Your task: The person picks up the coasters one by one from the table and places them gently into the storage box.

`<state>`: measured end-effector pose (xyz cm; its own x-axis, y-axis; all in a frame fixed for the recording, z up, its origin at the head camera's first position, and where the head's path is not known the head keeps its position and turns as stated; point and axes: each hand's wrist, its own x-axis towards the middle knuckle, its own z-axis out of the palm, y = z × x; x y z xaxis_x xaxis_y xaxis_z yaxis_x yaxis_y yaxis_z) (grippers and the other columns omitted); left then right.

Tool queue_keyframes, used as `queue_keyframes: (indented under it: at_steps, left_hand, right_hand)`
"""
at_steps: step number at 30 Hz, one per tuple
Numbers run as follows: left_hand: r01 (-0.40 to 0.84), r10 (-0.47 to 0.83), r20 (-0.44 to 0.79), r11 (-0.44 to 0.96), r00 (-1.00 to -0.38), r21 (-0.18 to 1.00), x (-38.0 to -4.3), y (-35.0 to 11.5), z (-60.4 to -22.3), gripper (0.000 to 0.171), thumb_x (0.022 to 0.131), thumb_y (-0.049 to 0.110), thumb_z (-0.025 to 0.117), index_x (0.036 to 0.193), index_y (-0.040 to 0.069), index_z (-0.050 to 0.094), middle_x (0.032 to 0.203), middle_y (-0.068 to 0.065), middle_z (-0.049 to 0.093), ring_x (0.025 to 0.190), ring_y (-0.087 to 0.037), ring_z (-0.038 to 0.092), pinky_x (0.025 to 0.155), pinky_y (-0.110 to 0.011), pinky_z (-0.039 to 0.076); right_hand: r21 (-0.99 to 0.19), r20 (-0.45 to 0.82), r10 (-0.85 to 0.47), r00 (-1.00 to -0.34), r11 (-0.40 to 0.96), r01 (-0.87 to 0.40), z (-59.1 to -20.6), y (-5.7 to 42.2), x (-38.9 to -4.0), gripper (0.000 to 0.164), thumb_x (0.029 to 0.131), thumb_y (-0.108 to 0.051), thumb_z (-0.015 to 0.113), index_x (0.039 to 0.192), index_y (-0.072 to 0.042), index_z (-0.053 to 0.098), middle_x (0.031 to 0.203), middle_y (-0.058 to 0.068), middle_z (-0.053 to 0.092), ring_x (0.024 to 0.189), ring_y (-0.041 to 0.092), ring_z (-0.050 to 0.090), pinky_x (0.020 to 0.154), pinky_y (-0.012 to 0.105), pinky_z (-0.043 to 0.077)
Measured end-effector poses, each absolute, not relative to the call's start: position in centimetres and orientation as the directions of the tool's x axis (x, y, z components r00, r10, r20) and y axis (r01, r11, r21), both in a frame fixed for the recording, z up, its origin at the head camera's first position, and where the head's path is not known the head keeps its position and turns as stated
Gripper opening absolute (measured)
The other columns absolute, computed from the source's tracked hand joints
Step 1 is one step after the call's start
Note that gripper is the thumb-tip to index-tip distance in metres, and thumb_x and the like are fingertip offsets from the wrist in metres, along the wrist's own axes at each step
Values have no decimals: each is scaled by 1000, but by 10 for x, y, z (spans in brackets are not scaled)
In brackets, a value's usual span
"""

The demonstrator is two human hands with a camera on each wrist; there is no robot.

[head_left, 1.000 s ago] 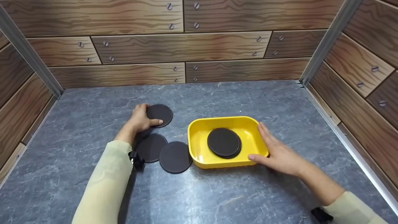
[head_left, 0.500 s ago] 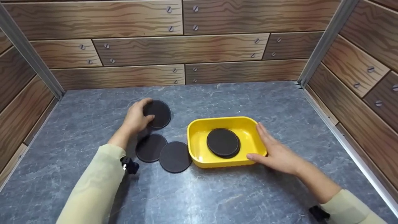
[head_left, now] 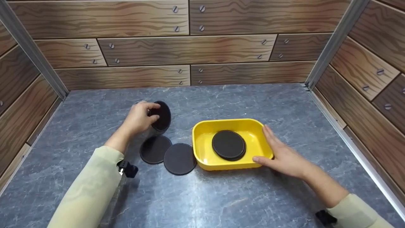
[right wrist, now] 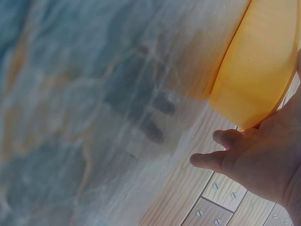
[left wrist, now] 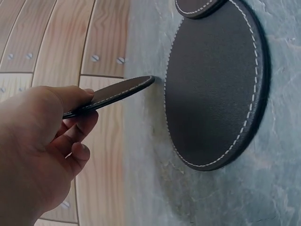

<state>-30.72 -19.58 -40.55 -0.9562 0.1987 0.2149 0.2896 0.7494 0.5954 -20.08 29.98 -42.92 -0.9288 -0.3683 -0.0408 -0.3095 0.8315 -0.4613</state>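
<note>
Head view: The held disc (head_left: pixel 162 116), black and round, is pinched by the left hand (head_left: pixel 138 117) and tilted steeply, left of the middle of the surface (head_left: pixel 240 199), toward the back edge. The left disc (head_left: pixel 155 149) and the right disc (head_left: pixel 179 159) are laid flat farther from that edge, side by side and touching. The yellow container (head_left: pixel 202 141) is positioned just beside the right disc, right of the surface's middle. A disc stack (head_left: pixel 228 144) is seated inside on the container floor. The right hand (head_left: pixel 285 158) is spread at the container's front right corner; its thumb is rested on the front rim, its fingers are laid along the right wall.

Left wrist view: The held disc is clamped between thumb and fingers. White stitching is shown along the disc rims.

Right wrist view: The container's outer wall is touched by the right hand; two fingers are extended below it.
</note>
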Motion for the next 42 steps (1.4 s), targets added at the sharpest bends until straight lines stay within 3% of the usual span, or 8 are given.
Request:
queue_keyframes:
  at_steps: [9,15,25,42]
  left_hand:
    - [319,224,230,744,-947,587,-298,-189,-390,42,98,9,76,139,3,70,124,-19,65,96,-31,64,84,-45,53]
    - [384,261,289,732,-921,563,-290,-177,-376,42,95,10,79,136,4,72,116,-17,67,88,-29,59,82,-44,49]
    - [449,305,330,655,-893,609,-276,-148,-360,41,96,11,80,136,6,73,117,-14,68,89,-26,62,77,-38,51]
    - [445,387,268,499,-882,743,-272,-83,-371,41,97,10,79,136,5,72,121,-14,67,103,-25,70,87,-32,60]
  right_hand:
    - [-462,-44,-368,-929,832,-308,-429,299,-201,114,98,-70,62,171,-13,-4,176,15,-3,154,53,22,116,74,26]
    - [-461,-42,-371,-928,831,-311,-429,299,-201,113,98,-69,62,171,-13,-4,176,15,-3,155,52,20,117,74,25]
    - [-458,-33,-379,-925,828,-323,-429,299,-201,112,99,-68,61,171,-15,-5,176,15,-3,155,52,19,117,73,25]
    - [-458,-49,-368,-929,834,-306,-429,299,-201,114,98,-70,61,171,-12,-5,176,15,-3,156,51,18,118,72,23]
